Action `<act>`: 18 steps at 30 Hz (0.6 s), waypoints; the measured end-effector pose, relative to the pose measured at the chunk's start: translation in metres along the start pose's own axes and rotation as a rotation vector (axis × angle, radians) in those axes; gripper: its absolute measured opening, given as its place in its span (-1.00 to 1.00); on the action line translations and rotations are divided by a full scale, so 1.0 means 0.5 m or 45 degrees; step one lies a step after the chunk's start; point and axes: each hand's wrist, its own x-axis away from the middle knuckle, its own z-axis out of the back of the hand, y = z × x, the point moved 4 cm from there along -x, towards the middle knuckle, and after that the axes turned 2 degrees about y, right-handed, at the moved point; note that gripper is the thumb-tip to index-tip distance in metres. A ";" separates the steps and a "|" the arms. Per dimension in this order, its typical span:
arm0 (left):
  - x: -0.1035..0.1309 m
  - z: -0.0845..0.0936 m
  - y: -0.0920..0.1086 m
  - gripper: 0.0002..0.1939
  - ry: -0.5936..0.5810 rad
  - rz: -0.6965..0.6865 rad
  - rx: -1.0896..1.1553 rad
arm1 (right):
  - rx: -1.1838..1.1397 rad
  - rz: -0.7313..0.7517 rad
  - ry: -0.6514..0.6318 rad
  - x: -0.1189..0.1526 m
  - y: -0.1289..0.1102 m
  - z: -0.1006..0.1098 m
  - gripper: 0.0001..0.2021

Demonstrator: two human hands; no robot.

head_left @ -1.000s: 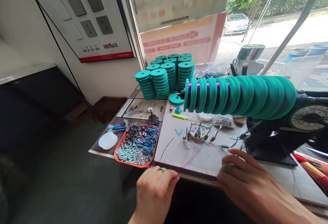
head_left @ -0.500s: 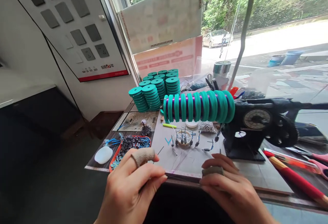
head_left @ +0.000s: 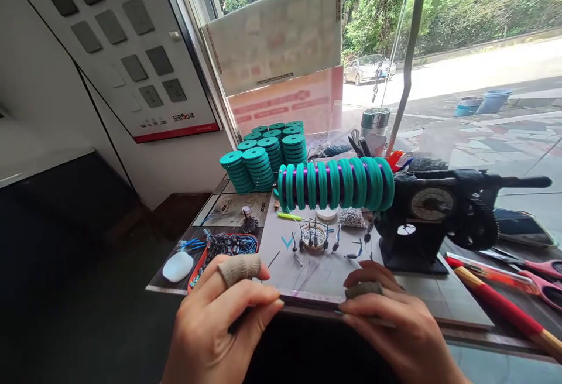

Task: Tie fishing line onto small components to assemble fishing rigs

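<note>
In front of the winder (head_left: 428, 204), left hand (head_left: 222, 316) and right hand (head_left: 393, 316) pinched, contents unclear; brushing forward risked scattering parts (head_left: 336, 243).

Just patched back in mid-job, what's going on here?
A person holds their left hand and right hand apart at the near edge of a pale board, each in a pinch; whatever they grip is too small to tell. Beyond them, green discs sit in a row on a black machine. A tray of small parts is partly hidden behind the left hand.
</note>
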 end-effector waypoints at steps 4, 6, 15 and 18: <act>-0.027 0.004 0.018 -0.88 -0.002 -0.029 0.007 | -0.032 -0.107 0.079 0.006 -0.003 0.002 -0.94; -0.038 0.005 0.023 -0.88 -0.016 -0.029 0.011 | -0.046 -0.144 0.075 0.011 -0.004 0.002 -0.94; -0.024 0.003 0.000 -0.88 -0.080 0.084 0.003 | 0.064 -0.051 0.040 0.003 -0.007 0.008 -0.93; 0.006 -0.024 -0.034 -0.88 -0.204 0.232 0.027 | 0.163 0.036 -0.095 0.002 0.001 0.001 -0.86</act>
